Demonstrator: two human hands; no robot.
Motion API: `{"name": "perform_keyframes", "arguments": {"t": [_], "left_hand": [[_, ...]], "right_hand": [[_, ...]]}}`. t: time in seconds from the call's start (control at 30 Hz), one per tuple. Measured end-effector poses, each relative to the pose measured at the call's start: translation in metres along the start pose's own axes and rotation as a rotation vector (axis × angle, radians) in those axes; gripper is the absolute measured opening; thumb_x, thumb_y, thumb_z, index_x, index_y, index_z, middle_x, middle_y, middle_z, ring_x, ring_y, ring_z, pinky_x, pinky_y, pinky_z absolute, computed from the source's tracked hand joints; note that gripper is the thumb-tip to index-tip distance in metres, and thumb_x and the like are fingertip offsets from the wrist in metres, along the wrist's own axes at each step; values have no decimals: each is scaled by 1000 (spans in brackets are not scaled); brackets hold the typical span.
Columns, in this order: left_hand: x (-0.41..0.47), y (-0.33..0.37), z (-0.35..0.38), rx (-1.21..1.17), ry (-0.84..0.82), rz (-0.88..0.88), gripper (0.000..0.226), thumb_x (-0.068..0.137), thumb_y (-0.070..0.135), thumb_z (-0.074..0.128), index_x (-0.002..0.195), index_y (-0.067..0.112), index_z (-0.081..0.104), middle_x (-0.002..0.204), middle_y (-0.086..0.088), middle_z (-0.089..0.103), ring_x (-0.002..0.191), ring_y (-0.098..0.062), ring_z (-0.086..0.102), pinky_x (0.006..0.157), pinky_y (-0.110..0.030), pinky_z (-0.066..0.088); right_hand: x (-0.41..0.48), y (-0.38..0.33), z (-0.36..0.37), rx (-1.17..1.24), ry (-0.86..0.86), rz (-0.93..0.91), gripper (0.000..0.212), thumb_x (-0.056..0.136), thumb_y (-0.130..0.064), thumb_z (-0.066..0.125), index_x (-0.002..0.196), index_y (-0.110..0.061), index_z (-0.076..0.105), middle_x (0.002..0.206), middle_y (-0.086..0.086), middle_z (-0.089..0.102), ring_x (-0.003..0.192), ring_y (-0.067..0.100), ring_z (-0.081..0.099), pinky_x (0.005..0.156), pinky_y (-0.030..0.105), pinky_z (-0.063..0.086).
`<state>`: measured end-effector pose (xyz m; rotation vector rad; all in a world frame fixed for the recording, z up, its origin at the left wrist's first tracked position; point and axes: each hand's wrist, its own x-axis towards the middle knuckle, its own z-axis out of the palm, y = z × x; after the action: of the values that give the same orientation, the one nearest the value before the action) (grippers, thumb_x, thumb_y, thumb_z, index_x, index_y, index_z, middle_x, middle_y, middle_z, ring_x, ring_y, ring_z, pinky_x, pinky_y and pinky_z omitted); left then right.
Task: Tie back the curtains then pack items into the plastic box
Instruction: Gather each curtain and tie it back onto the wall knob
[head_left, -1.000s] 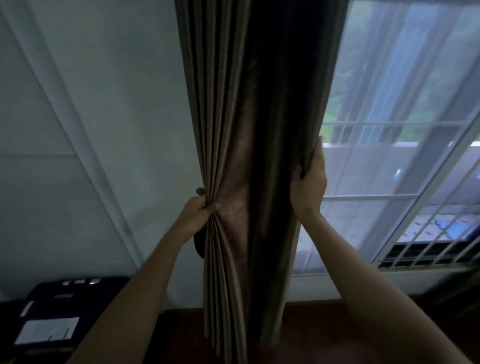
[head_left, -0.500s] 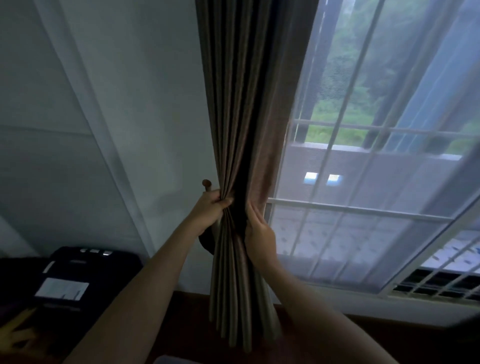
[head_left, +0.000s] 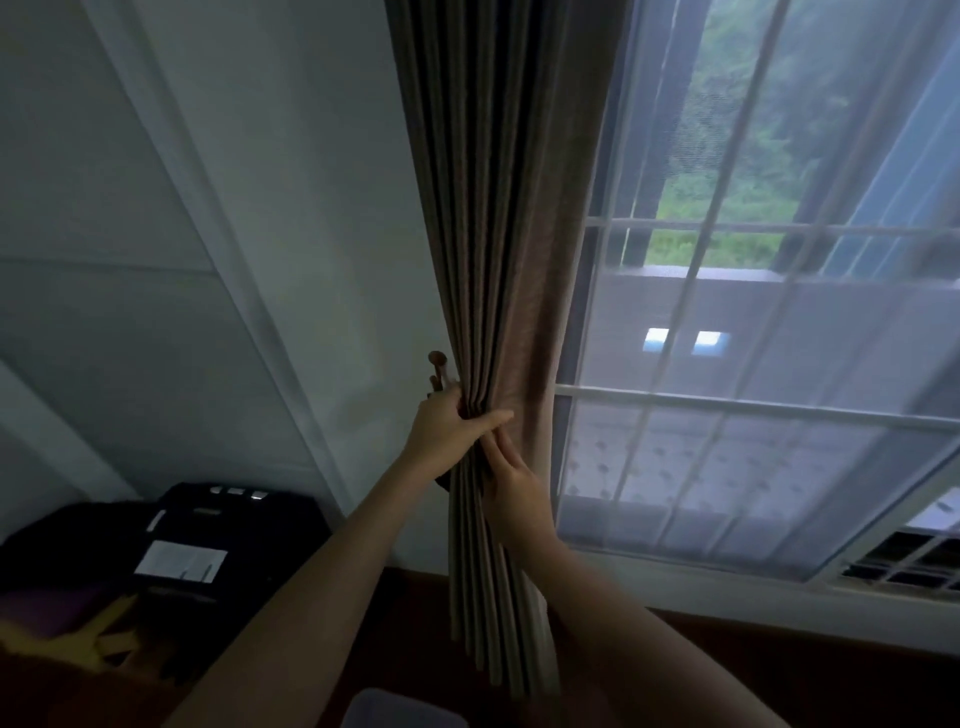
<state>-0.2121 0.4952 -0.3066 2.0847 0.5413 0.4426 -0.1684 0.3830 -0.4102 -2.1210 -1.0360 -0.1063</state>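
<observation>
A brown pleated curtain (head_left: 498, 218) hangs in a tight bunch beside the window. My left hand (head_left: 447, 431) grips the gathered folds at mid-height, thumb across the front. Just below it, my right hand (head_left: 511, 488) holds the bunch from the right side, its fingertips tucked under the left thumb. A brown wall hook (head_left: 438, 364) with a round knob sticks out of the wall right above my left hand. A dark strip, maybe the tieback, hangs behind the curtain under my left wrist. The pale corner of a plastic box (head_left: 400, 709) shows at the bottom edge.
A sheer white curtain (head_left: 753, 405) covers the barred window to the right. A black case (head_left: 208, 540) with a white label stands on the floor at lower left, beside yellow and dark items. The white wall is behind the curtain.
My right hand swept the curtain's right edge leftward to my left hand, gathering the fabric into a narrow bunch. The window is now uncovered, and the view shifted left.
</observation>
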Motion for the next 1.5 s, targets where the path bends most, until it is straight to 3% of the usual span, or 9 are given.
{"name": "perform_keyframes", "arguments": {"t": [0.3,0.43,0.57,0.73,0.87,1.0,1.13,1.23,1.5], "left_hand": [[2,-40,7,15,86,-36,28,92,22,63,110,1,68,108,-14,69,99,-27,65,77,-22,46],[0,-43,4,-84,-8,-61,30,92,23,62,117,5,65,115,-13,67,105,-27,64,86,-28,50],[-3,-39,-3,-153,-182,-108,43,94,28,59,132,10,55,123,-5,62,111,-19,60,96,-29,48],[-6,-41,-10,-225,-376,-157,44,93,34,58,134,17,55,128,-1,62,114,-13,60,104,-35,45],[-5,-40,-12,-235,-397,-150,40,94,30,57,133,17,56,127,-3,63,112,-13,61,103,-34,46],[-10,-37,0,-200,-316,-120,38,95,32,55,130,15,58,121,-5,66,110,-18,62,100,-37,49],[-25,-42,22,-244,118,-28,49,84,22,70,128,14,51,121,-5,63,111,-17,62,88,-24,51],[-23,-53,18,-334,148,17,71,75,31,74,138,23,43,131,-1,58,119,-13,57,96,-29,49],[-1,-40,-6,-236,-276,2,45,86,15,69,128,21,56,115,10,62,107,-6,58,86,-9,46]], "right_hand": [[14,-8,-38,273,163,151,43,98,-18,52,141,-24,50,146,-2,48,125,10,53,103,26,46],[27,-11,-54,369,151,211,64,89,-22,67,147,-23,40,150,-7,41,117,-3,49,95,5,37],[33,-18,-57,454,64,229,75,85,-30,72,149,-27,34,142,-7,52,123,1,50,101,18,42],[35,-29,-58,540,38,196,61,85,-17,72,135,-39,45,105,-25,62,94,-20,57,78,3,47],[37,-32,-55,539,41,202,41,86,-16,70,124,-22,59,108,-8,68,97,-6,62,82,13,51],[35,-36,-50,492,119,202,20,88,-14,66,109,-15,64,99,-7,70,91,-2,64,81,16,51],[33,-39,-47,490,178,231,12,89,-13,65,101,-14,65,93,-8,70,86,0,65,77,16,52],[36,-36,-51,528,109,268,12,87,-15,67,99,-17,66,91,-6,72,84,7,68,78,26,57],[51,-25,-84,848,-168,439,68,73,-9,82,129,-18,43,99,3,71,88,14,72,75,30,59]]}}
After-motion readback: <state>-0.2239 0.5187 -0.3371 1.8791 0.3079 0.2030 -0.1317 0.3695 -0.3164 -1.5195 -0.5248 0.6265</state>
